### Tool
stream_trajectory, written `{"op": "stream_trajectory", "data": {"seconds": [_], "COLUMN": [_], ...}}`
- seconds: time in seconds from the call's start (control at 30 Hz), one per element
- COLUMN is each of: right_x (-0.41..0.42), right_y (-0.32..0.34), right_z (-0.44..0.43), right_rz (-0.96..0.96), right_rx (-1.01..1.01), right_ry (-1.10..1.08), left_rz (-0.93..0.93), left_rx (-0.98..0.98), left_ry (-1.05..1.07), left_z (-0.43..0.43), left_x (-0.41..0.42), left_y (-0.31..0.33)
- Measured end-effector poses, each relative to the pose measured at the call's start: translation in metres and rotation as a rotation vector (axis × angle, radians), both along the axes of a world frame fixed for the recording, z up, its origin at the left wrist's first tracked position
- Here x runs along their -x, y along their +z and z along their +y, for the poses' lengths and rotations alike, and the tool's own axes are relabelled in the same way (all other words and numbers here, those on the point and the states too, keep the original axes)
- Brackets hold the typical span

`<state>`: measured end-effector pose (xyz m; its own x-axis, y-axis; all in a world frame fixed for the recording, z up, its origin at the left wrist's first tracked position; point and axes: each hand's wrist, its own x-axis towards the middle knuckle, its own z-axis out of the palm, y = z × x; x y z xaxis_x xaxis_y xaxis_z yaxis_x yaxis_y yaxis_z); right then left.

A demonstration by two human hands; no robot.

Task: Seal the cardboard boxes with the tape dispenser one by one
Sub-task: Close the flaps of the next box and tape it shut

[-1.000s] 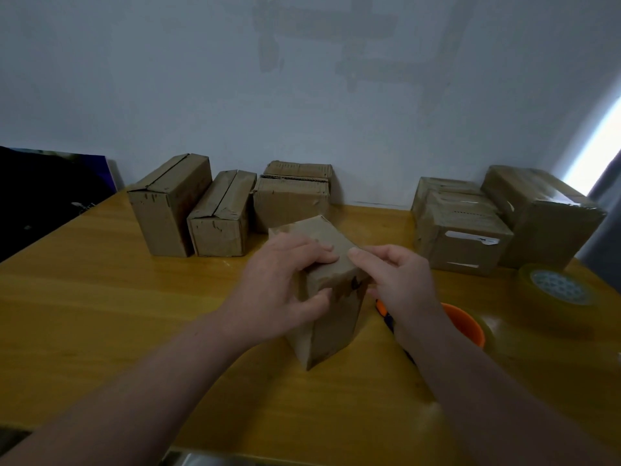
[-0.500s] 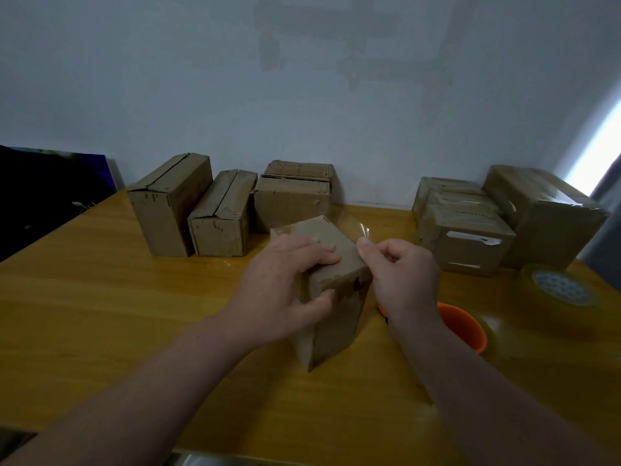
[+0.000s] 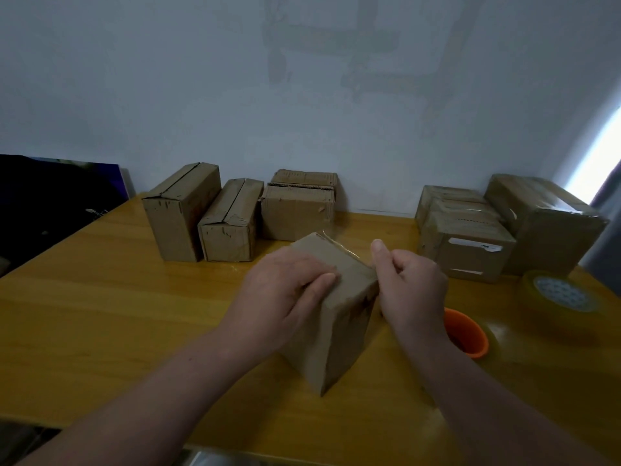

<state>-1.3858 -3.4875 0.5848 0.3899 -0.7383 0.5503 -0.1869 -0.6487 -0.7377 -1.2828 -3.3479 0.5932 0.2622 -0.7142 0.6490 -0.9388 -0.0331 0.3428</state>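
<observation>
Half-covered box at the middle of the bench
Left grip flat on its top; right grip curled at its right edge, contents unclear; orange tape dispenser partly hidden behind that wrist.

The right hand had drawn its fingertips back off the top of the small brown cardboard box, where they had met the left hand's fingers a second earlier. It now sat curled against the box's right top edge, thumb raised. The clear tape strip, pinched up above the box half a second before, lay glinting along that right top edge, its near end at the right fingers. The left hand had flattened: its thumb had left the near side face and lay on the top.
</observation>
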Motion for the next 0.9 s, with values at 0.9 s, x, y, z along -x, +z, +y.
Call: {"op": "stream_trajectory", "data": {"seconds": [0.9], "right_x": [-0.003], "right_y": [0.034], "right_z": [0.017], "right_rz": [0.641], "right_rx": [0.358], "right_ry": [0.149], "left_rz": [0.486], "left_rx": [-0.418], "left_ry": [-0.085], "left_z": [-0.016], "left_x": [-0.043], "left_y": [0.024]}}
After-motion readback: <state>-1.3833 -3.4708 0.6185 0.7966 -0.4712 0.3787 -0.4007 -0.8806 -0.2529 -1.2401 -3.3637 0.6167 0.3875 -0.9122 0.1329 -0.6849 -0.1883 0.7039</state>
